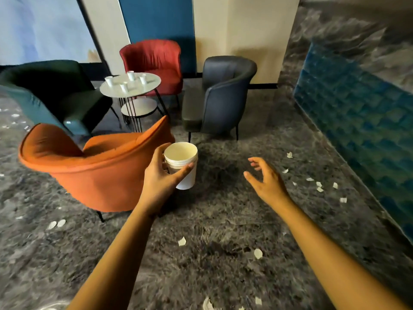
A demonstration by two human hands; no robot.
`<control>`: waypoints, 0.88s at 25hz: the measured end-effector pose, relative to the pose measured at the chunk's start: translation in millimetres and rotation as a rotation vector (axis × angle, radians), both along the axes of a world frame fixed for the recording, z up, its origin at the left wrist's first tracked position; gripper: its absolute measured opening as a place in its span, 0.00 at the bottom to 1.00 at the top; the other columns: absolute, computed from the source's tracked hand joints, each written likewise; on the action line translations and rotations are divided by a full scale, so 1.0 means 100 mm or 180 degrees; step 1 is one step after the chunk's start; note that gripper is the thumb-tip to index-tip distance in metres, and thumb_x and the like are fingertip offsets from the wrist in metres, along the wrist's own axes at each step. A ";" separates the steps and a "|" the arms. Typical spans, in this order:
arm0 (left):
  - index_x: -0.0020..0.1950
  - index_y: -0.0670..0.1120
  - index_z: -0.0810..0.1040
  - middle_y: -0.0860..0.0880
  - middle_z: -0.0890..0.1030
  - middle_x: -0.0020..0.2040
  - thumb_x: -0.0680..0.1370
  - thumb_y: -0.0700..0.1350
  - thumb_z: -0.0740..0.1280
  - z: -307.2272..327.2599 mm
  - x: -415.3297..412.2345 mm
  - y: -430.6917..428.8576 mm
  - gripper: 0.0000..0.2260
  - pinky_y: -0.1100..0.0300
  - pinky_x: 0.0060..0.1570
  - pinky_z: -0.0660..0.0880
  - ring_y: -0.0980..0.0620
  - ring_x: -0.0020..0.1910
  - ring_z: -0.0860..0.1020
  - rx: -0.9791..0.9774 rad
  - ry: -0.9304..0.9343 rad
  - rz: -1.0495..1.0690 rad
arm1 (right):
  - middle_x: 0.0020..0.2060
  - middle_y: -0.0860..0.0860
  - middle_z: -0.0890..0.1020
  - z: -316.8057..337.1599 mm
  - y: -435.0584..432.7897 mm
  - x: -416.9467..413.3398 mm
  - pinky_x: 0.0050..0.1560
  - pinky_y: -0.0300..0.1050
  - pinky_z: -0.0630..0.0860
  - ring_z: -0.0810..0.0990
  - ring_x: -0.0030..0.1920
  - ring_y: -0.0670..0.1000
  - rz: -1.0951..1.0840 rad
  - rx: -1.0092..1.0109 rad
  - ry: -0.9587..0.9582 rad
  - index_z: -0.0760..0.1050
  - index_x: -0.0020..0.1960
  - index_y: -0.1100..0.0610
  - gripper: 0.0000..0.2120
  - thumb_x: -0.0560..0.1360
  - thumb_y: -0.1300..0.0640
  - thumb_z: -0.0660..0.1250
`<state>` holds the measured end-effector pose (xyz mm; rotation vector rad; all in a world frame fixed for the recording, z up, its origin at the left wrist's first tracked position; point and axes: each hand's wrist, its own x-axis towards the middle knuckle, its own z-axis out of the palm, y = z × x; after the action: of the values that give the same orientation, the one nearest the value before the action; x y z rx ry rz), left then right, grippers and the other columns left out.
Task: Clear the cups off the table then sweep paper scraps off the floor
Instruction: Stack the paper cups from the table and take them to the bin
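Beside the orange chair [93, 162], left hand [159, 175] holds cup stack [182, 165] upright, mouth up.

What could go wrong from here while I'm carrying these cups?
The left hand alone grips the held cups; the right hand is free, so they could slip. The orange chair stands between you and the table, where four cups remain: a bump risk. Paper scraps underfoot may slide.

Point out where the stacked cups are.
Head view, centre: the left hand grips the stacked cups in the air, just right of the orange chair.
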<state>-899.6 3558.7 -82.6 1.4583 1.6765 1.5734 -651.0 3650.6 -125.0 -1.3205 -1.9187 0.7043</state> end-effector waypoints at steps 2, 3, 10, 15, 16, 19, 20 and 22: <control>0.62 0.50 0.71 0.61 0.78 0.55 0.66 0.53 0.75 0.11 -0.15 0.83 0.27 0.75 0.46 0.72 0.68 0.53 0.76 0.0030 0.0015 0.0005 | 0.56 0.55 0.78 0.10 0.77 -0.13 0.56 0.44 0.70 0.76 0.56 0.53 -0.0018 0.0021 0.0050 0.72 0.63 0.58 0.18 0.75 0.56 0.68; 0.62 0.50 0.71 0.61 0.78 0.54 0.66 0.53 0.75 0.14 -0.24 1.23 0.27 0.74 0.46 0.72 0.68 0.53 0.76 0.0058 -0.0008 0.0020 | 0.55 0.55 0.78 0.12 1.17 -0.21 0.55 0.45 0.71 0.76 0.55 0.53 -0.0010 0.0085 0.0085 0.73 0.62 0.58 0.18 0.74 0.56 0.69; 0.63 0.53 0.70 0.59 0.78 0.55 0.65 0.56 0.75 -0.15 -1.02 3.78 0.29 0.68 0.48 0.74 0.63 0.53 0.78 0.0008 -0.0135 0.0514 | 0.55 0.55 0.77 -0.09 4.09 -0.97 0.53 0.42 0.70 0.75 0.54 0.53 0.0484 0.0130 0.0190 0.73 0.62 0.59 0.17 0.74 0.56 0.69; 0.60 0.53 0.71 0.60 0.79 0.52 0.66 0.48 0.77 0.03 -1.61 5.12 0.26 0.61 0.50 0.75 0.63 0.50 0.79 -0.0056 -0.0291 0.1164 | 0.54 0.51 0.76 0.13 5.91 -1.82 0.53 0.42 0.69 0.74 0.55 0.51 0.1084 -0.0014 0.0063 0.72 0.61 0.56 0.16 0.75 0.56 0.68; 0.59 0.54 0.71 0.61 0.79 0.51 0.66 0.47 0.78 0.07 -1.75 5.34 0.26 0.61 0.50 0.75 0.64 0.49 0.78 -0.0054 -0.0291 0.1290 | 0.53 0.50 0.76 0.19 6.20 -2.07 0.53 0.41 0.68 0.74 0.55 0.50 0.1247 -0.0031 0.0066 0.72 0.61 0.56 0.16 0.75 0.55 0.68; 0.58 0.55 0.70 0.58 0.79 0.52 0.64 0.52 0.76 0.06 -2.18 5.94 0.26 0.59 0.52 0.75 0.60 0.51 0.78 -0.0077 -0.0234 0.1660 | 0.54 0.53 0.77 0.18 6.96 -2.80 0.52 0.39 0.67 0.74 0.55 0.50 0.1579 -0.0040 0.0085 0.72 0.62 0.57 0.17 0.75 0.57 0.68; 0.58 0.54 0.70 0.55 0.79 0.53 0.63 0.52 0.75 0.01 -2.33 6.14 0.26 0.56 0.53 0.76 0.58 0.51 0.78 -0.0082 -0.0244 0.1734 | 0.55 0.54 0.77 0.13 7.18 -3.03 0.52 0.39 0.66 0.74 0.54 0.51 0.1663 -0.0017 0.0086 0.72 0.62 0.58 0.17 0.75 0.57 0.68; 0.59 0.52 0.71 0.51 0.79 0.55 0.64 0.51 0.74 -0.11 -2.69 6.53 0.26 0.52 0.55 0.76 0.53 0.53 0.78 -0.0114 -0.0267 0.1852 | 0.54 0.54 0.77 0.05 7.61 -3.48 0.51 0.38 0.65 0.73 0.52 0.49 0.1774 0.0061 0.0063 0.72 0.62 0.59 0.17 0.75 0.58 0.68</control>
<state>-1168.4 4211.9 -93.6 0.9069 2.1891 1.8388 -999.1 4412.0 -119.8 -0.7541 -2.2904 0.9545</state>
